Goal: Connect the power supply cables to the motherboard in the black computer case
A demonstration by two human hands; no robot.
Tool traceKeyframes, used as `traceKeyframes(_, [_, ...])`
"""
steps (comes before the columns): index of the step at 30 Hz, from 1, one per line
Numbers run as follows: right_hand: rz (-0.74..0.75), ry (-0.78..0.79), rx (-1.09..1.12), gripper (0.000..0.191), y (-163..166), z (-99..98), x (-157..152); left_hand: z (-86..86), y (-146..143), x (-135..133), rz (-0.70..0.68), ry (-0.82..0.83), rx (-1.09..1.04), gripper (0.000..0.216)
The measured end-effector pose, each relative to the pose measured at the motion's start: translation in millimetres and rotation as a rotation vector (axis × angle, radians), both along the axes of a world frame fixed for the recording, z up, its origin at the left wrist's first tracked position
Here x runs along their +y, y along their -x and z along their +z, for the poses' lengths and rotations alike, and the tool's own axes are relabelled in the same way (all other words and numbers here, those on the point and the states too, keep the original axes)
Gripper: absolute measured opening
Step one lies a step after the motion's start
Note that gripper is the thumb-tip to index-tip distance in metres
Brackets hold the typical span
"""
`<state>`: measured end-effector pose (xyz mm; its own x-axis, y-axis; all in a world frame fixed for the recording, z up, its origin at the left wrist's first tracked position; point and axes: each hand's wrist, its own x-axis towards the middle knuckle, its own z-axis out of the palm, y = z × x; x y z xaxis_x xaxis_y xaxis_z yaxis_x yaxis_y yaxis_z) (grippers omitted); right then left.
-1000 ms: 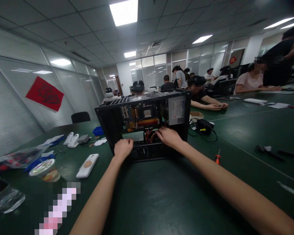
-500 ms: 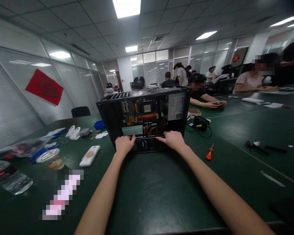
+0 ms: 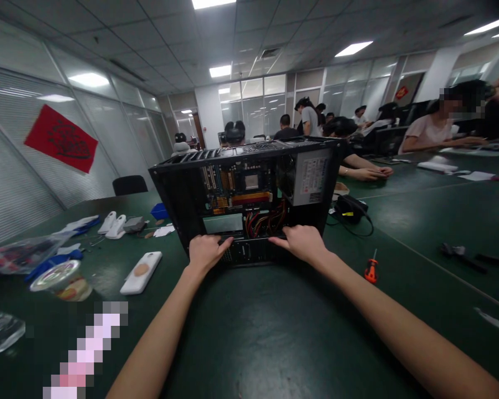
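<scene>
A black computer case [image 3: 172, 194] stands on the green table in front of me, its open side facing me. Inside show a motherboard [image 3: 251, 197], a silver power supply [image 3: 311, 176] at the upper right and a bundle of coloured cables [image 3: 261, 223]. My left hand [image 3: 204, 254] grips the case's lower rail near its left end, thumb lying along the rail. Towards the right end, my right hand [image 3: 304, 244] is closed over the same rail, thumb pointing inward. The fingers of both hands are mostly hidden behind the rail.
Right of the case lie an orange screwdriver [image 3: 371, 270] and a black adapter with a cable [image 3: 351, 209]. On the left are a white power bank or phone [image 3: 142, 272], a lidded cup [image 3: 62, 281] and a water bottle [image 3: 0, 331]. Several people sit farther back.
The case now looks larger and closer, with both hands still on its lower rail. The surrounding things have shifted outward in view.
</scene>
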<state>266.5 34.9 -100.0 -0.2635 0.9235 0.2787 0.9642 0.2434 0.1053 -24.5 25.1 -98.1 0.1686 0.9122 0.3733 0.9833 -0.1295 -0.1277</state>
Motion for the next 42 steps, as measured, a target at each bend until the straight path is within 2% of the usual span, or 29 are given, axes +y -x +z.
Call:
traceKeyframes(7, [-0.015,-0.001,-0.002,0.076,1,-2.0,2,-0.8,0,1,-0.019,-0.015,-0.007,0.072])
traceKeyframes(16, [0.044,-0.055,0.051,0.071,2,-1.4,-1,-1.4,1,-2,-0.038,-0.072,-0.073,0.065])
traceKeyframes(22, [0.003,-0.051,0.070,0.072,4,1.7,-5,0.1,4,-4,-0.086,-0.080,-0.044,0.064])
traceKeyframes(35, [-0.026,-0.019,0.060,0.080,4,7.9,-9,5.9,-5,-13,0.011,-0.075,-0.016,0.070])
traceKeyframes(42, [-0.048,-0.033,0.075,0.077,7,9.2,-16,7.0,-8,-19,0.042,-0.071,-0.043,0.070])
